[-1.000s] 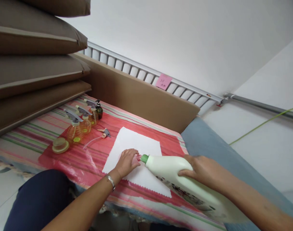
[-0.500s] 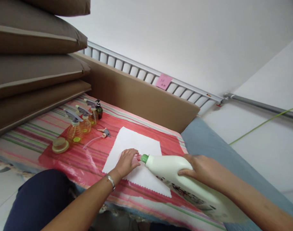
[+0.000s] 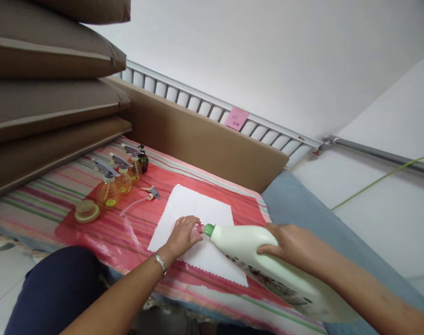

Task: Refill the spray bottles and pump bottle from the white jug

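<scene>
My left hand (image 3: 184, 236) is closed round a small pink clear bottle (image 3: 199, 228), most of which the fingers hide. It is over a white cloth with zigzag edges (image 3: 201, 208). My right hand (image 3: 285, 244) grips a large pale green detergent bottle (image 3: 247, 239), tilted so that its green neck (image 3: 208, 230) meets the mouth of the pink bottle. Whether liquid is flowing I cannot tell. Left of the cloth lies a loose spray trigger head (image 3: 151, 192) with its thin tube.
Amber spray bottles (image 3: 108, 191) stand in a row at the left, with a dark pump bottle (image 3: 142, 162) behind. A round yellowish tub (image 3: 87, 211) sits nearer. Stacked brown cushions (image 3: 55, 104) rise at the left; a brown board (image 3: 198, 142) and radiator (image 3: 194, 103) line the back.
</scene>
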Demonstrator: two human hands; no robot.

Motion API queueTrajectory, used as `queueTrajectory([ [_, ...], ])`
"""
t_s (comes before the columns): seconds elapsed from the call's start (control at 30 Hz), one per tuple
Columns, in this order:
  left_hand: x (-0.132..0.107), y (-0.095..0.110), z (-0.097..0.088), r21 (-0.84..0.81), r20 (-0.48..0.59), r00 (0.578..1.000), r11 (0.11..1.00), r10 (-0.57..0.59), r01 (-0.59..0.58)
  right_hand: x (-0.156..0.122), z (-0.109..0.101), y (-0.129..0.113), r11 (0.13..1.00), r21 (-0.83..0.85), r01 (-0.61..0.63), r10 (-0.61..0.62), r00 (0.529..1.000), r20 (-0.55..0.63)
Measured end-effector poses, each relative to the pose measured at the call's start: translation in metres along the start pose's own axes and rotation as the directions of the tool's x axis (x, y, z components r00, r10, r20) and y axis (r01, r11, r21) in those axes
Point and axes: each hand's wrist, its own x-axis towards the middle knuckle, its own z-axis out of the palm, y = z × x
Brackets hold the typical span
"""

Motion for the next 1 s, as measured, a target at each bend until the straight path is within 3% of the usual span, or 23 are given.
queueTrajectory([
  [0.6, 0.001, -0.001, 0.0, -0.031, 0.001, 1.0, 0.999, -0.015, 0.015, 0.0, 0.006, 0.003, 1.0, 0.03, 0.0, 0.0, 1.0, 0.0],
  [0.87, 0.0, -0.01, -0.01, -0.088, 0.024, 0.998, 0.995, -0.053, 0.055, -0.007, 0.045, 0.004, 0.966, 0.247, -0.073, 0.085, 0.996, -0.037],
  [1.0, -0.002, -0.021, -0.015, -0.092, 0.075, 0.995, 0.993, -0.06, 0.067, -0.014, 0.069, 0.01, 0.877, 0.471, -0.1, 0.164, 0.982, -0.098],
])
